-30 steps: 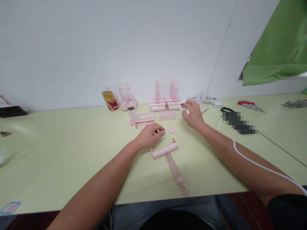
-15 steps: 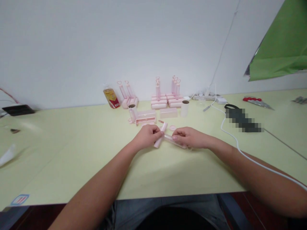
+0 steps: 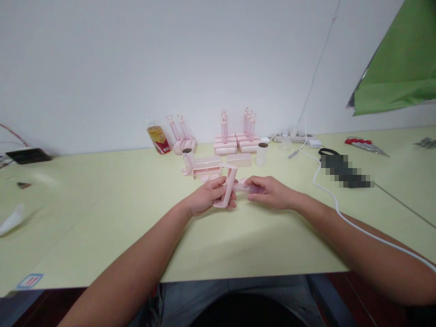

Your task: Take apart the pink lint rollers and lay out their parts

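Observation:
My left hand (image 3: 207, 195) is closed around the pink lint roller frame (image 3: 230, 187), a bracket with two flared ends, tilted above the table. From its right side a translucent pink handle (image 3: 241, 187) runs across to my right hand (image 3: 270, 193), whose fingers are wrapped round its far end. Whether handle and frame are joined is hidden by the left fingers. Just behind the hands lie an open pink roller case (image 3: 206, 171) and a translucent cover (image 3: 239, 159). White paper rolls (image 3: 261, 155) stand beyond them on the right and left.
Several pink lint rollers (image 3: 226, 147) with upright handles stand along the wall. A bottle of yellow liquid (image 3: 158, 138) is left of them. A white cable (image 3: 335, 200) crosses the table over my right arm, and a dark pixelated object (image 3: 345, 170) lies right.
My left hand has turned over and lifted the pink frame, which now shows its open side. My right hand has raised and levelled the translucent handle.

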Demonstrator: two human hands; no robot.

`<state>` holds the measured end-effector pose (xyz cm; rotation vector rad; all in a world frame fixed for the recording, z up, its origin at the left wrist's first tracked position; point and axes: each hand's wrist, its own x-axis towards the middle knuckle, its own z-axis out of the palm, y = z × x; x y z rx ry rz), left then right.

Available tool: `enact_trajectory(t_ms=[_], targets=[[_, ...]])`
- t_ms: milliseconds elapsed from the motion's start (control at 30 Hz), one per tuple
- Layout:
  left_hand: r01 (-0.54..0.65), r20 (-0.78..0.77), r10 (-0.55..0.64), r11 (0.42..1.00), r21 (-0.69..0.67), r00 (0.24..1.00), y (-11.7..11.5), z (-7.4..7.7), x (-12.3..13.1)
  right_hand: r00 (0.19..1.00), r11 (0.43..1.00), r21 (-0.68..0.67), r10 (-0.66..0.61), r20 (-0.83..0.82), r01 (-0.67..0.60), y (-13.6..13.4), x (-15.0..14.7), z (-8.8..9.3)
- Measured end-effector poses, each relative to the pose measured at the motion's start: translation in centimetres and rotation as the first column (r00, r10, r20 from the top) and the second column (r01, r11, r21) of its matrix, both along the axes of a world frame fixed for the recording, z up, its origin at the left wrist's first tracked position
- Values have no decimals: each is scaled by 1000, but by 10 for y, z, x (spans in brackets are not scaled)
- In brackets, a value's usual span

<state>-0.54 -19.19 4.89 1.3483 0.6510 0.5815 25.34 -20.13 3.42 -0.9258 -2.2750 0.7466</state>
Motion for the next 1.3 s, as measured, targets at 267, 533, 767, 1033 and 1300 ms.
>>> enact_trajectory(t_ms=[267,533,767,1033,1300], targets=[[177,142,-161,979,-104,977,-9,-4,6,998,998,25,64,26,-65,-1,-2,-4],[147,159,-147,989,11,976,-9,-6,13,999,998,44,45,30,-46,0,-3,-3],[264,291,-226,960,-96,930,-22,2,18,1000,986,167,19,0,-19,16,11,-6],[-289,26,303,878,381,953,7,18,-7,991,947,295,-134,-3,129,29,27,-7],[179,-433,704,407,896,564,58,18,22,977,934,332,69,201,-134,8,-10,-11]])
